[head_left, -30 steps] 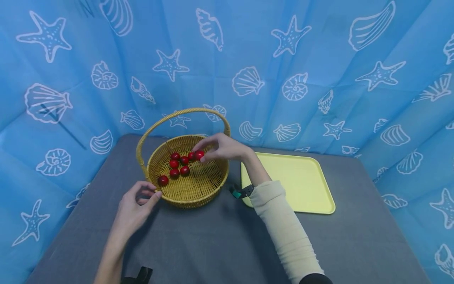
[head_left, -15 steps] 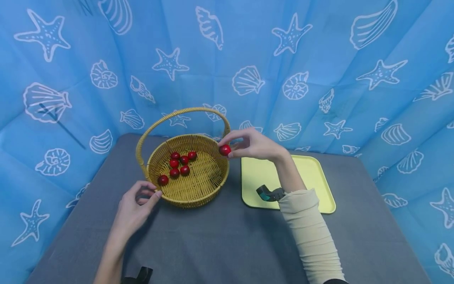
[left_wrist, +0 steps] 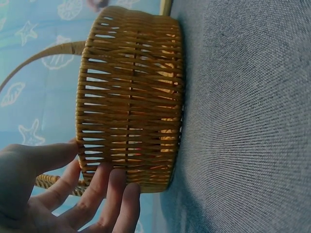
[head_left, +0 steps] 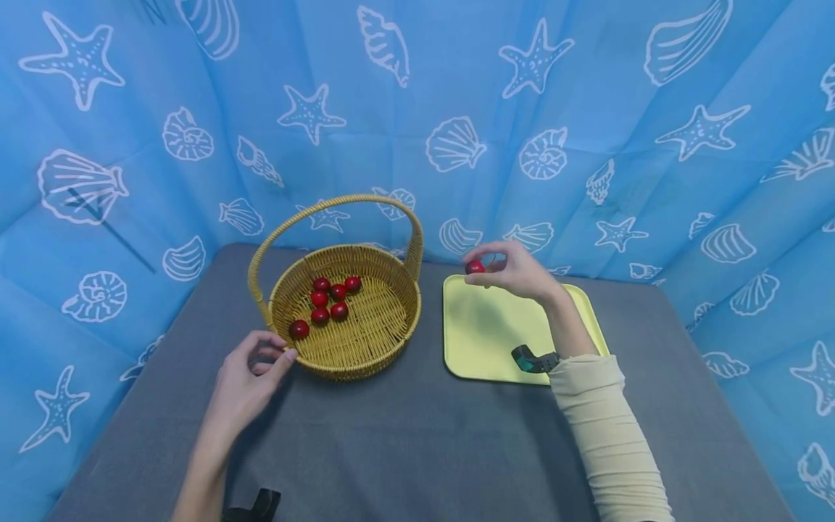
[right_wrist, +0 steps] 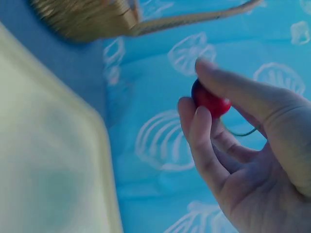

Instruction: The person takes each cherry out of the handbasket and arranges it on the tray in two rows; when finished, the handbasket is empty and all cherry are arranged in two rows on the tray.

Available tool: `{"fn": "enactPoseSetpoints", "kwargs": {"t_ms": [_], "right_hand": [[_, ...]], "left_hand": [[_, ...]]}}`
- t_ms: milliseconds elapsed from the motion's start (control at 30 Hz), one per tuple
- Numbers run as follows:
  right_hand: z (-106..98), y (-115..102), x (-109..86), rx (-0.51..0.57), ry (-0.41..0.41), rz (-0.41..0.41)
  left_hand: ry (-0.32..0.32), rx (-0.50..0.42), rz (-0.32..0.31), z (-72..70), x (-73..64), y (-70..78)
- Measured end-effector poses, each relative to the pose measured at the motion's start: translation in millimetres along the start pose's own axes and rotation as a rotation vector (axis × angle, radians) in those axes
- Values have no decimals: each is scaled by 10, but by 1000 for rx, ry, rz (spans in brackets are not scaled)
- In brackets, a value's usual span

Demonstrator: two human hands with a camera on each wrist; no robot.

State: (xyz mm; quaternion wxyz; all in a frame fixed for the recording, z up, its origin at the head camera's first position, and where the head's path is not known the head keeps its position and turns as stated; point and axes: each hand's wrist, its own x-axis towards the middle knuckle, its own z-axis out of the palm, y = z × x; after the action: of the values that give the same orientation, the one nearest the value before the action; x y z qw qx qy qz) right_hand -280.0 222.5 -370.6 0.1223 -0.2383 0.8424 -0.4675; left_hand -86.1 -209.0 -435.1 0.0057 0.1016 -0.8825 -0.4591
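A grey fabric-covered worktop (head_left: 404,449) extends across the foreground. The left hand (head_left: 248,380) pinches the near-left rim of a round golden-brown wicker basket (head_left: 352,371) with an arched handle (head_left: 414,254). Seven glossy dark-red round cherries (head_left: 338,311) lie inside, left of centre. A pale-yellow rectangular tray (head_left: 483,355) lies right of the basket. Raised near its far-left corner, the right hand (head_left: 518,272) pinches one red, green-stemmed cherry (head_left: 475,267) between thumb and fingers. Behind hangs a blue shell-printed fabric curtain (head_left: 391,130).
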Motion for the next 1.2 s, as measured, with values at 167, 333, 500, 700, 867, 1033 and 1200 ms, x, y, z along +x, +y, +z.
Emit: {"fn": "enactPoseSetpoints", "kwargs": {"t_ms": [167,333,500,700,867,1033,1200], "right_hand": [[12,282,19,-47,26,50],[87,508,78,-81,24,94],[166,689,148,-83,-28,100],[232,769,208,-163,-24,82],[246,797,226,-183,-24,87],[222,842,216,-169,-16,97],[188,807,196,-175,-21,101]], "left_hand": [[7,0,1,3,2,-1],[7,9,-7,2,7,3],[1,-1,-4,-8,0,10],[-16,-38,15,-24,4,20],[-23,-46,10,-22,13,20],[-10,-42,25,-21,8,17],[-10,-40,19,-26,-1,14]]}}
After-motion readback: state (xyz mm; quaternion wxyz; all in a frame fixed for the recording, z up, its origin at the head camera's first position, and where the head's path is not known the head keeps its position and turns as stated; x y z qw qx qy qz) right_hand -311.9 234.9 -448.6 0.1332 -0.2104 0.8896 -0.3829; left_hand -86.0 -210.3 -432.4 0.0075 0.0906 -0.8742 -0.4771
